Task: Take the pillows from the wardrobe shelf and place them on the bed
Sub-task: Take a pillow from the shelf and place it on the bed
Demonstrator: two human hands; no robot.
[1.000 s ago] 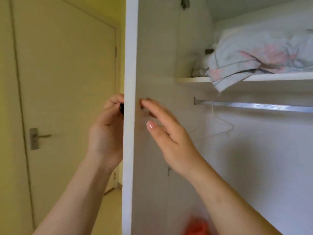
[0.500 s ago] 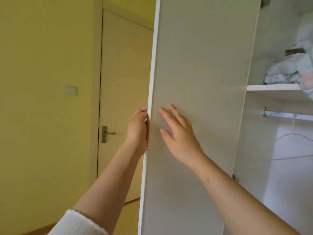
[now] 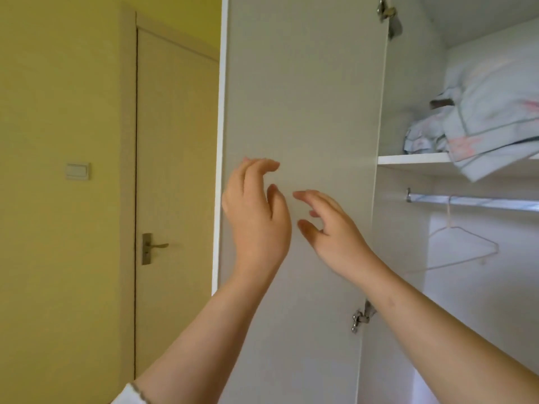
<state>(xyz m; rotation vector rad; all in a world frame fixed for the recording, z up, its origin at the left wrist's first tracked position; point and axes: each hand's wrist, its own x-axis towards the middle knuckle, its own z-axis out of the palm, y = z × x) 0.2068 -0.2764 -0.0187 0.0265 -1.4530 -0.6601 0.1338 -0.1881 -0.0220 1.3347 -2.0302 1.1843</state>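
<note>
Both the left hand (image 3: 256,217) and right hand (image 3: 329,228) hover loosely curled, empty, before the smooth wardrobe door (image 3: 303,97) (soft floral pillows (image 3: 493,121) shelved beyond).

We see the wardrobe door (image 3: 300,112) swung wide, leaving the shelf (image 3: 414,160) mouth open from the front. Pillows (image 3: 493,121) fill its right part, one corner overhanging the edge. Below, the rail (image 3: 472,201) and a hanger (image 3: 463,249) cross the opening.

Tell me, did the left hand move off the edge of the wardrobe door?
Yes. The left hand was gripping the wardrobe door at its outer edge; now it is off the edge, open, in front of the door's inner face.
</note>
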